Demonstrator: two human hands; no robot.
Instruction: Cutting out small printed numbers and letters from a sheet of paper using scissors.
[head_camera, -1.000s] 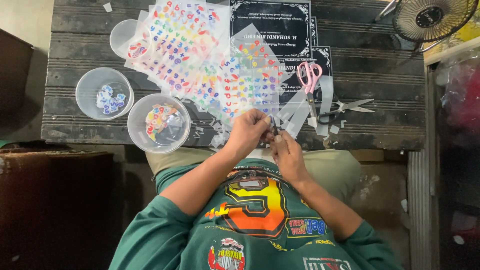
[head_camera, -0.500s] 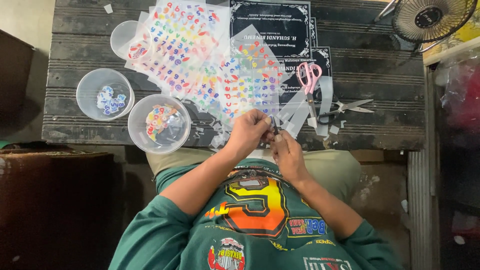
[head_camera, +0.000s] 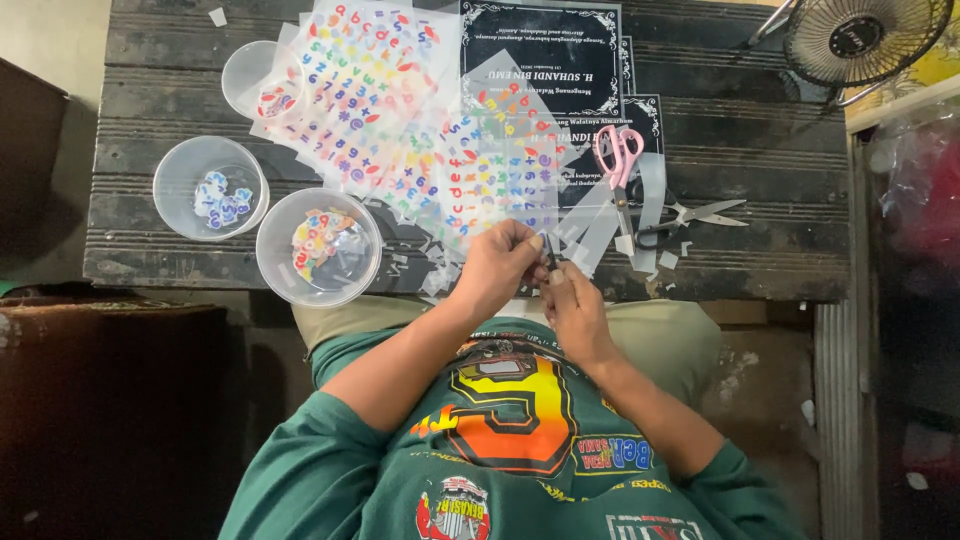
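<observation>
1. The left hand (head_camera: 497, 268) sits just below the middle of the frame, at the near edge of the dark slatted table (head_camera: 780, 150), fingers curled shut around something small and dark.
2. The right hand (head_camera: 573, 308) is touching it from the lower right, fingers pinched on the same small piece (head_camera: 549, 255); what that piece is cannot be told.
3. Just above the hands lie the sticker sheets (head_camera: 420, 130), clear sheets of coloured letters and numbers, fanned from the top centre down to the table edge.
4. Left of the hands stands a clear tub (head_camera: 318, 245) with mixed coloured bits; further left a second tub (head_camera: 210, 187) holds blue and white bits; a third tub (head_camera: 262, 80) sits at upper left.
5. Right of the sheets lie pink scissors (head_camera: 618, 165), and beside them grey scissors (head_camera: 690, 218).
6. Black cards (head_camera: 540, 50) lie at top centre, partly under the sheets.
7. A fan (head_camera: 865, 38) is in the upper right corner.
</observation>
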